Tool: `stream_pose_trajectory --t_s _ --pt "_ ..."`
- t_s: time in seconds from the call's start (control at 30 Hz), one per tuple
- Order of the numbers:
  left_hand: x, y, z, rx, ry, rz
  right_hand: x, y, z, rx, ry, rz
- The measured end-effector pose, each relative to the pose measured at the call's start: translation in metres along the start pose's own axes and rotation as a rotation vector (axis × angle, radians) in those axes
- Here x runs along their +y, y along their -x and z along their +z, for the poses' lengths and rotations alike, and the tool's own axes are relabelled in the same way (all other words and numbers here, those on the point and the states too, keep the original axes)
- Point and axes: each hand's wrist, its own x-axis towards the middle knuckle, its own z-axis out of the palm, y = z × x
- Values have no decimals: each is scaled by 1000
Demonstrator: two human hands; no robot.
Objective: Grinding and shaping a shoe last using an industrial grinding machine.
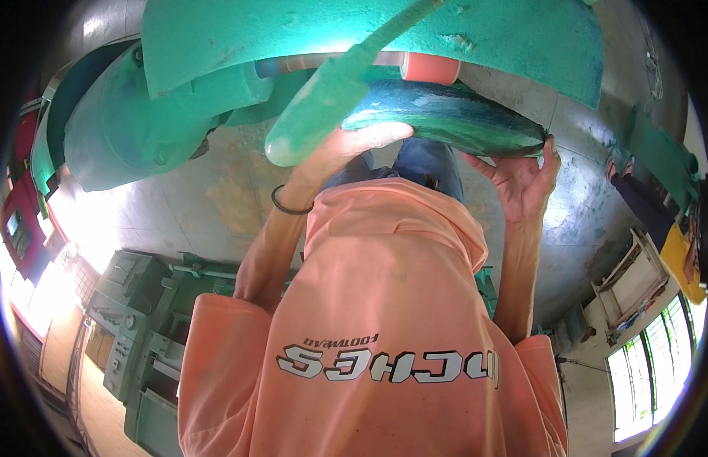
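A long, glossy, dark green piece (453, 118) with tapered ends spans the space between my two hands, below a machine; I cannot make out its kind. My left hand (361, 141) grips its left end, the thumb lying along the near side and the other fingers hidden. At the right end, my right hand (521, 183) holds it between thumb and fingertips, palm showing. Just beyond the piece's far edge is a salmon-coloured roller (430, 68) on the machine's shaft; whether they touch I cannot tell.
A green guard (369, 34) arches over the roller, and a pale green club-shaped part (316, 110) hangs before my left wrist. The green motor housing (140, 126) bulges at the left. Behind me stands a green machine (144, 327). Another person's legs (643, 194) show at far right.
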Motion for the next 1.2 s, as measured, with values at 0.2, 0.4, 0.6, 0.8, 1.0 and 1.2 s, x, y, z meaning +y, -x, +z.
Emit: stream_pose_trajectory --t_s 0.2,0.4,0.6,0.8,1.0,1.2 --pt "-15 0 -14 45 -282 65 12 -8 11 -13 -19 15" --pt "2 2 -10 25 547 23 21 -9 15 15 -42 25" --pt "3 0 -11 27 1054 -174 20 -12 15 18 -72 50" --pt "6 3 -14 -35 1080 -164 20 -8 18 11 -91 43" --pt "-12 3 -23 31 -49 66 12 -4 27 19 -49 27" --pt "-3 5 -12 48 135 91 7 5 22 -29 -25 21"
